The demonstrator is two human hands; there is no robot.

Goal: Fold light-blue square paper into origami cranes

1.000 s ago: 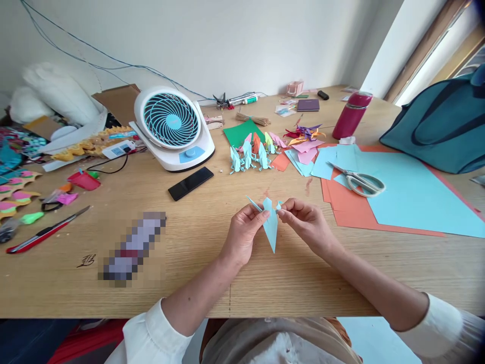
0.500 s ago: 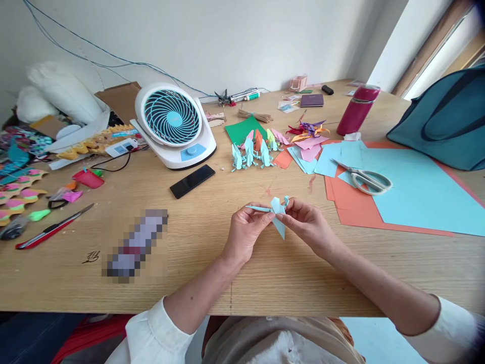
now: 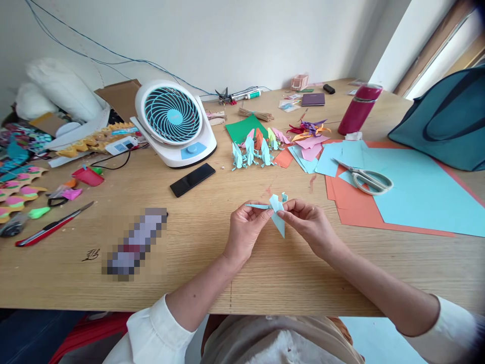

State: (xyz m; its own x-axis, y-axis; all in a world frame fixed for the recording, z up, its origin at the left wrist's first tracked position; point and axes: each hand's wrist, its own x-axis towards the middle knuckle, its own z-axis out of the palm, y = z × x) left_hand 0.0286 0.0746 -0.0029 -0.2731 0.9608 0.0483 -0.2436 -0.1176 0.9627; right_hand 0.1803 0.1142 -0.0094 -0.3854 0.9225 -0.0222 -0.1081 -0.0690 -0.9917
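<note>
A light-blue folded paper figure (image 3: pixel 278 222) is held above the table between both hands. My left hand (image 3: pixel 245 225) pinches its left side, where a thin pointed strip sticks out past the fingers. My right hand (image 3: pixel 308 222) pinches the right side with thumb and forefinger, and a small curled end shows above those fingertips. A wide pointed flap hangs down between the two thumbs. Parts of the figure under the fingers are hidden. Farther back stand several similar light-blue folded figures (image 3: pixel 249 151), with pink, orange and yellow-green ones behind.
Scissors (image 3: pixel 367 181) lie on blue paper sheets (image 3: pixel 424 192) at the right, near a magenta bottle (image 3: pixel 359 108) and a teal bag (image 3: pixel 443 119). A black phone (image 3: pixel 193 180) and a white fan (image 3: pixel 174 121) are on the left. A red utility knife (image 3: pixel 53 225) lies farther left.
My right fingers have shifted slightly on the paper figure, and its small curled end now stands a little left of where it was. Both hands still hold the figure.
</note>
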